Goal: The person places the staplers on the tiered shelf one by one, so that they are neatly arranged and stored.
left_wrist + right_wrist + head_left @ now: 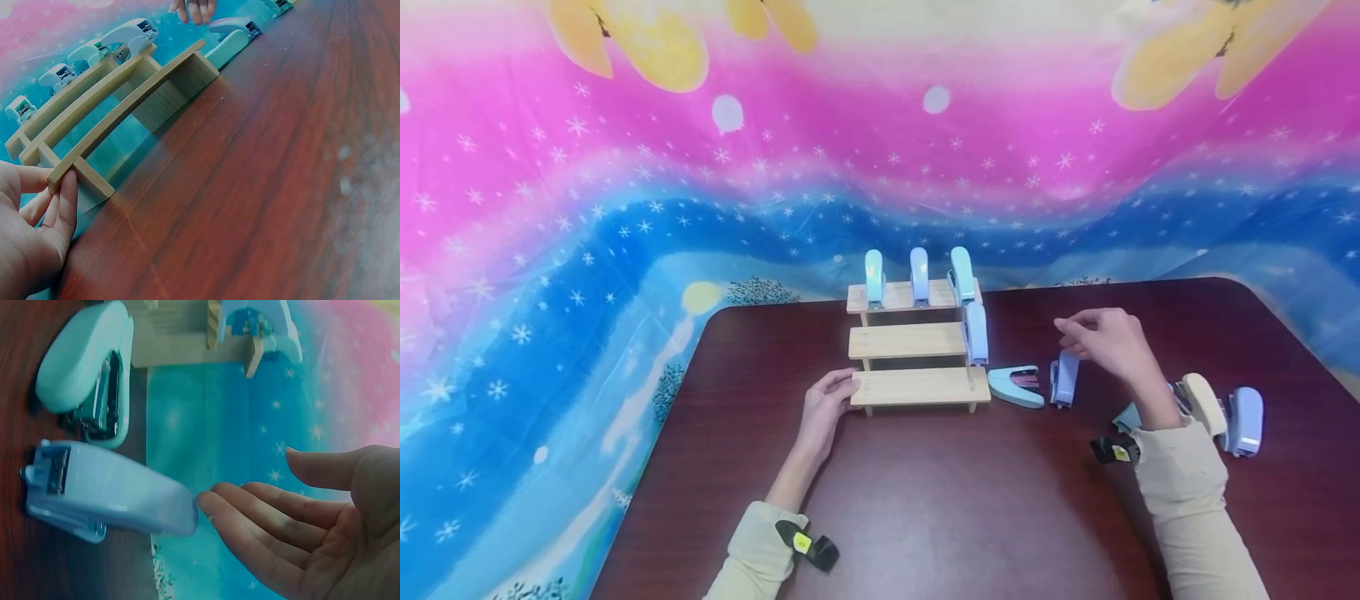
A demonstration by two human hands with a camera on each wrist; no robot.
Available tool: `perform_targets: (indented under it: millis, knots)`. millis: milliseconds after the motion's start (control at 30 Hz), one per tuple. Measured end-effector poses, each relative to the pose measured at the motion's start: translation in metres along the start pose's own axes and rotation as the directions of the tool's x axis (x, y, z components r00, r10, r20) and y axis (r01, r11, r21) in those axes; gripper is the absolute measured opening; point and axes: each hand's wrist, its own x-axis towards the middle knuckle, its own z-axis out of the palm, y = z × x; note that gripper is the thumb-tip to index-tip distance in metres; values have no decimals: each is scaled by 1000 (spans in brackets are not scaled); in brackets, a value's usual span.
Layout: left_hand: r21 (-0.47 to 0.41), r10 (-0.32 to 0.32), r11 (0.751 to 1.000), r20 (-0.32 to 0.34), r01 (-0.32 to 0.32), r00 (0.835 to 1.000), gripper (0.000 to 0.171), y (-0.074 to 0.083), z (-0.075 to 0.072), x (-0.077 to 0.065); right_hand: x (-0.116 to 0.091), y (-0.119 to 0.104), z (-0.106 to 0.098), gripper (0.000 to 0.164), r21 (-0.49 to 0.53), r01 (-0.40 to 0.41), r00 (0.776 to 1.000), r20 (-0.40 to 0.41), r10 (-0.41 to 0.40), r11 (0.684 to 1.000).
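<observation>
1. Head view: the left hand (829, 408) pinches the left end of the wooden rack (917, 387); the right hand (1108, 342) is at the top of the lavender stapler (1063, 382), upright on the table (940, 500), just right of the turquoise stapler (1015, 387). The step looks like taking a stapler while steadying the rack.
2. Left wrist view: thumb and fingers grip the rack's lowest tier.
3. Right wrist view: the thumb is spread from the fingers; fingertip contact, I cannot tell. The next move probably calls for closing them round the lavender stapler.
</observation>
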Motion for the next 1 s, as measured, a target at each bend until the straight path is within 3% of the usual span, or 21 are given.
perform_targets:
  millis: [300, 567, 700, 833, 933, 1000]
  knots:
    - [-9, -3, 1000, 5, 4, 1000, 33, 1, 3, 0, -2, 20, -14, 57, 21, -48, 999, 0, 48, 999]
    - [-13, -5, 1000, -1, 5, 1000, 34, 1, 0, 0, -5, 10, -6, 37, -54, 56, 998, -15, -57, 997]
    - [-18, -3, 1000, 4, 3, 1000, 35, 1, 0, 0, -3, 0, 6, 43, -96, 152, 982, 124, -139, 984]
    - [-15, -6, 1000, 3, 6, 1000, 35, 0, 0, 0, -5, -6, 28, 65, -130, 239, 930, 317, -188, 962]
    - [-8, -9, 1000, 3, 9, 1000, 35, 0, 0, 1, -8, -9, 45, 77, -190, 268, 896, 410, -172, 945]
    - [-7, -9, 1000, 1, 9, 1000, 35, 0, 1, 0, -8, -11, 55, 79, -229, 263, 887, 440, -141, 937]
